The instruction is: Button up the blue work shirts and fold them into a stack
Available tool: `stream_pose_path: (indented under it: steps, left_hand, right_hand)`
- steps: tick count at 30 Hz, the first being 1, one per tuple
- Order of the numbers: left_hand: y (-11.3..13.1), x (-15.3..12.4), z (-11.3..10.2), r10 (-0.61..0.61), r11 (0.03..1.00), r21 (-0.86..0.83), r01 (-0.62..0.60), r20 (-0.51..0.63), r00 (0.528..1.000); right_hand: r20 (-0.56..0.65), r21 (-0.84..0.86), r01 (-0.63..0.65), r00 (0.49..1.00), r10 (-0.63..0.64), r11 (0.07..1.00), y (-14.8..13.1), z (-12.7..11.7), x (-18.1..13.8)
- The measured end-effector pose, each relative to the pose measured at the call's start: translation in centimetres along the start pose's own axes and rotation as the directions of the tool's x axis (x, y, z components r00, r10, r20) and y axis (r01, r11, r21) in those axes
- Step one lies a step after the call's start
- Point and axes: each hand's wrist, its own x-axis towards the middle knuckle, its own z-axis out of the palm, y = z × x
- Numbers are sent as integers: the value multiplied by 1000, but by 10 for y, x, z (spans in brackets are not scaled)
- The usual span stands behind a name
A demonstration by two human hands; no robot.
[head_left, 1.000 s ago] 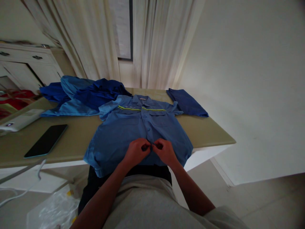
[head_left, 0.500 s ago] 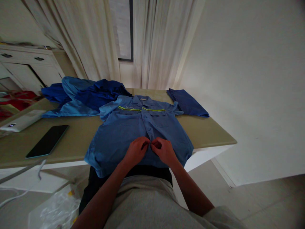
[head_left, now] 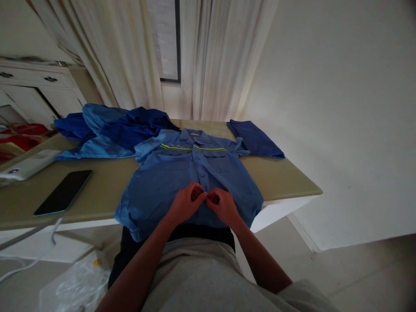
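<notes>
A short-sleeved work shirt [head_left: 159,184] of grey-blue woven cloth lies front side up on a table [head_left: 286,184], its collar at the far end and its lower hem hanging over the near edge toward the person. The cloth is matt and mostly smooth, with soft wrinkles at the left hem; thin yellow-green stripes [head_left: 209,149] cross the chest above two flap pockets, and small round buttons [head_left: 202,175] follow the front opening. At the lower part of this opening the left hand [head_left: 188,201] and the right hand [head_left: 223,206] meet, their tips almost touching. Both hands are curled, the fingers bent toward the thumb so that each makes a small ring; whether cloth or a button is pinched between the tips, one cannot tell. The forearms come from below and lean inward, like two sides of a triangle, with the wrists low over the hem. To the left of the shirt lies a flat, glossy black smartphone [head_left: 63,193]; beyond its left sleeve is a loose, crumpled heap of blue garments [head_left: 134,128]. Beside its right sleeve rests a dark navy garment [head_left: 255,138], folded into a flat rectangle.
</notes>
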Motion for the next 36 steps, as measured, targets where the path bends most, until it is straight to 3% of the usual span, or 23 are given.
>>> stream_pose_path:
  steps: [7,36]
  left_hand:
    - [-7,3,5,-15,1000,19,15,-27,1000]
    - [-10,6,1,-14,999,-39,13,-19,1000]
  right_hand:
    - [-90,-53,87,992,-92,995,7,10,-6]
    - [-128,-127,118,983,-135,985,3,12,-5]
